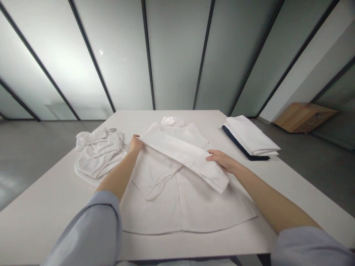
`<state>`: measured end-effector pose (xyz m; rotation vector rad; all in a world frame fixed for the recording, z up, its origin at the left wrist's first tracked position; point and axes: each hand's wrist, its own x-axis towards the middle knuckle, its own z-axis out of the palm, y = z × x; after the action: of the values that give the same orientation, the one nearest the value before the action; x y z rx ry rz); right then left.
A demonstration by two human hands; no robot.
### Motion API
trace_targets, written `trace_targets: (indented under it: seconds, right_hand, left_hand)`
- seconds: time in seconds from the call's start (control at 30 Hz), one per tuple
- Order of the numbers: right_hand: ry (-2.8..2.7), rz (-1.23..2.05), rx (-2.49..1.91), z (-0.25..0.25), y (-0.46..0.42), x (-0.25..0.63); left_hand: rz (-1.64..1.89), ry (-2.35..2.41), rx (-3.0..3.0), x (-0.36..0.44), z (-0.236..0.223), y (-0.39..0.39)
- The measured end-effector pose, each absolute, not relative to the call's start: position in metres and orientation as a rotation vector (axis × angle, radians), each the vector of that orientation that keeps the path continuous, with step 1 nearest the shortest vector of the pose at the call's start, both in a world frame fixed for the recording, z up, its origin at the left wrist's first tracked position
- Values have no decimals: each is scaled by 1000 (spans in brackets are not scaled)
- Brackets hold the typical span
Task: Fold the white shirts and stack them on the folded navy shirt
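Note:
A white shirt (180, 199) lies spread on the white table (41, 210), collar at the far end. One sleeve (183, 153) is folded diagonally across the shirt's body. My left hand (135, 144) is closed on the upper end of that sleeve, near the shoulder. My right hand (222, 159) rests on the sleeve's lower part near the cuff, fingers pressed together against the fabric. Both forearms are bare, with light blue sleeves pushed up.
A crumpled heap of white garments (97, 153) lies at the left of the table. At the far right sits a stack of folded white cloth (251, 135) on a dark blue piece (241, 146). A wooden cabinet (303, 116) stands on the floor beyond.

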<state>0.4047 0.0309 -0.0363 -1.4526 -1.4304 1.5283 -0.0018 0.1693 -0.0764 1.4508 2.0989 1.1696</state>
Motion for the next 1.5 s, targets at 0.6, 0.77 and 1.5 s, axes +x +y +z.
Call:
trace_targets:
  seconds: [0.6,0.77,1.5]
  right_hand:
    - [-2465,196,-1830,-77,67,400]
    - [-2646,144,-1873,-50,49,402]
    - [-2479,18,-1898,-67,93,397]
  left_hand:
    - [278,2212,2100,12,-65,173]
    - [123,2214,1985,4,-54,179]
    - [461,2299,2347,18,-49,165]
